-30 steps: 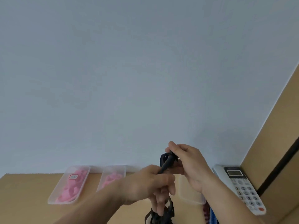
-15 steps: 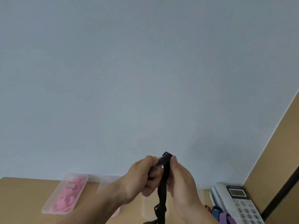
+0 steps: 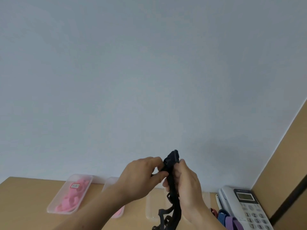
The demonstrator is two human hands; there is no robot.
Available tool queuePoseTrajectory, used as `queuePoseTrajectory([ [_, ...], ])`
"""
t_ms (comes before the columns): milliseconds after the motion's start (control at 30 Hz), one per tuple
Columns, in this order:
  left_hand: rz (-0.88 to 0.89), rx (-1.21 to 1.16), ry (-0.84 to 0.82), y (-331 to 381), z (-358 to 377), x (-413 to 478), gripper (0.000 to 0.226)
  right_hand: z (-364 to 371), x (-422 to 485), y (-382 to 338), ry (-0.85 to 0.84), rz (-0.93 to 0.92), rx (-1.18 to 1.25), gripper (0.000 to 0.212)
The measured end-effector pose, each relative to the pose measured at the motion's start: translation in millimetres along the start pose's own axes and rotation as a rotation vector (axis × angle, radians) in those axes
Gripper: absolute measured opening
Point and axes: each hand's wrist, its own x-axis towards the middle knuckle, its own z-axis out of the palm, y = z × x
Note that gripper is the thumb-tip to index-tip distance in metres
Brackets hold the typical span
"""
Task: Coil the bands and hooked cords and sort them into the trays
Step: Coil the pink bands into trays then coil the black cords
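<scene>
A black band is held up in front of the wall, its top end rolled into a small coil. My left hand pinches the coil from the left. My right hand grips the band just below the coil, and the rest hangs down in loops to the frame's bottom edge. A clear tray with pink coiled bands lies on the desk at the left. A second tray with pink inside shows behind my left forearm. A third clear tray lies behind the hanging band.
A white desk telephone stands at the right by the wooden side panel. Blue-striped, purple and red bands lie beside it. The wooden desk runs along the pale wall.
My hands have come together around the band's top end and risen slightly. The coil now shows above my fingers, and the view has tilted a little.
</scene>
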Motion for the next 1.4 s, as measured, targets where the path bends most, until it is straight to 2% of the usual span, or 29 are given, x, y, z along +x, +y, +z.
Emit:
queuePoseTrajectory([
  [100,-0.011,0.014,-0.005,0,8,2,0.022,-3,-2,1,-0.048,-0.03,-0.099,0.057],
  [233,-0.028,-0.12,-0.069,5,15,4,0.021,-11,0,2,0.021,-0.063,-0.196,0.047],
  [333,-0.226,-0.515,-0.183,6,10,6,0.037,-19,1,3,0.089,-0.083,-0.133,0.052],
  [433,-0.473,-1.006,-0.498,6,4,8,0.06,-25,2,3,0.117,-0.107,-0.048,0.049],
  [533,-0.528,-1.312,-0.681,7,1,9,0.046,-26,2,4,0.071,-0.119,0.0,0.047],
  [633,-0.504,-1.498,-0.675,8,6,9,0.034,-27,1,2,0.027,-0.105,0.048,0.05],
  [800,-0.416,-1.33,-0.474,11,22,6,0.028,-25,5,-1,0.055,-0.028,-0.007,0.053],
  [1000,-0.373,-0.852,-0.249,9,25,7,0.028,-26,5,-1,0.044,0.092,-0.057,0.047],
  [1100,-0.28,-0.459,-0.111,6,22,10,0.022,-29,5,-3,0.007,0.142,-0.064,0.039],
  [1200,-0.133,0.046,-0.023,-1,27,9,0.03,-25,2,-4,-0.044,0.189,-0.05,0.043],
  [1267,0.082,0.343,0.062,0,34,8,0.03,-22,3,0,0.013,0.177,-0.046,0.048],
  [1300,0.197,0.36,0.116,1,37,7,0.03,-21,3,2,0.055,0.158,-0.051,0.048],
  [1333,0.235,0.302,0.162,2,42,7,0.027,-21,4,3,0.088,0.139,-0.047,0.046],
  [1367,0.183,0.124,0.17,2,44,6,0.019,-21,4,4,0.107,0.123,-0.029,0.044],
  [1400,0.058,-0.102,0.157,3,42,5,0.012,-23,5,4,0.113,0.107,0.002,0.041],
])
